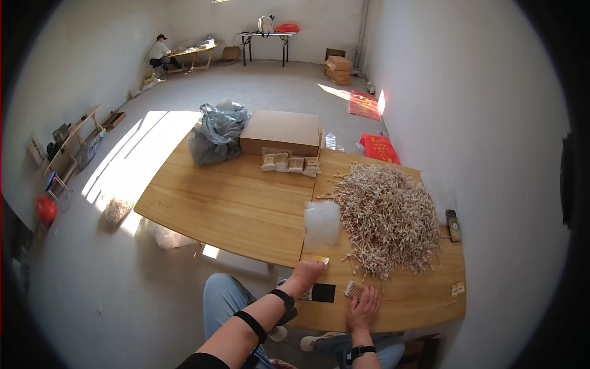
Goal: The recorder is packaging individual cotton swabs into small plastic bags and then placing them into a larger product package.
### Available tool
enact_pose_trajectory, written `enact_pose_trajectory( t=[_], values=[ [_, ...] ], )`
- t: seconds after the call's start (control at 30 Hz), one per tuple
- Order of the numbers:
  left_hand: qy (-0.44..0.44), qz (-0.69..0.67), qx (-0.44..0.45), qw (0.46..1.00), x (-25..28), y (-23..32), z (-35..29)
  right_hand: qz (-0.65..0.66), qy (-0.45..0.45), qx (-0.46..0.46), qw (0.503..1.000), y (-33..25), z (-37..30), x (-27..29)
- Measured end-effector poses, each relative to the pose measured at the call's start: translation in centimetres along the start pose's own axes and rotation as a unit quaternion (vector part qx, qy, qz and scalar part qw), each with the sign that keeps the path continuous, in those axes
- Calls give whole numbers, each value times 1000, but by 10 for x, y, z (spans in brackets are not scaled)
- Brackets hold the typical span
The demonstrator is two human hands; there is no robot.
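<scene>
My left hand (305, 274) is closed, with a small yellow-and-white card (322, 262) at its fingertips, above the near edge of the wooden table (227, 203). Under that wrist, a small row of cotton swabs (305, 294) lies partly hidden beside a black mat (324, 293). My right hand (364, 309) rests flat on the table, fingers stretched out against a neat row of cotton swabs (354, 289). Beyond both hands rises a large loose heap of cotton swabs (390, 218). Left of the heap lies a stack of clear plastic bags (321, 226).
Packed swab bundles (290, 163) sit before a cardboard box (279, 130), next to a grey plastic bag (218, 135). A phone (453, 225) and yellow cards (458, 288) lie at the right edge. Far off, a person (161, 52) sits at another table.
</scene>
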State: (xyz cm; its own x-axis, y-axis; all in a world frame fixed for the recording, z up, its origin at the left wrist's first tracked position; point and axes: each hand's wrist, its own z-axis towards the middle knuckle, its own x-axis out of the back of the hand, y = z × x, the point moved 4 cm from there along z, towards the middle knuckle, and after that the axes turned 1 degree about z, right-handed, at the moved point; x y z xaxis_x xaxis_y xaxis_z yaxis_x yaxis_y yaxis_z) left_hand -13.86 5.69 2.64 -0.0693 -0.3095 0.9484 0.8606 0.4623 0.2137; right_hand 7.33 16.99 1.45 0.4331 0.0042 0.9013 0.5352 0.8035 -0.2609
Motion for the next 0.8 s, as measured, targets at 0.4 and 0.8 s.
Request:
enact_pose_trajectory(
  t=[0.4, 0.8],
  values=[
    [16, -42, 61, 997, 0, -5, -5, 60, 63, 17, 996, -6, -1, 12],
    [84, -95, 117, 985, 3, -10, 1, 64, 72, -3, 995, 1, -3, 9]
  ],
)
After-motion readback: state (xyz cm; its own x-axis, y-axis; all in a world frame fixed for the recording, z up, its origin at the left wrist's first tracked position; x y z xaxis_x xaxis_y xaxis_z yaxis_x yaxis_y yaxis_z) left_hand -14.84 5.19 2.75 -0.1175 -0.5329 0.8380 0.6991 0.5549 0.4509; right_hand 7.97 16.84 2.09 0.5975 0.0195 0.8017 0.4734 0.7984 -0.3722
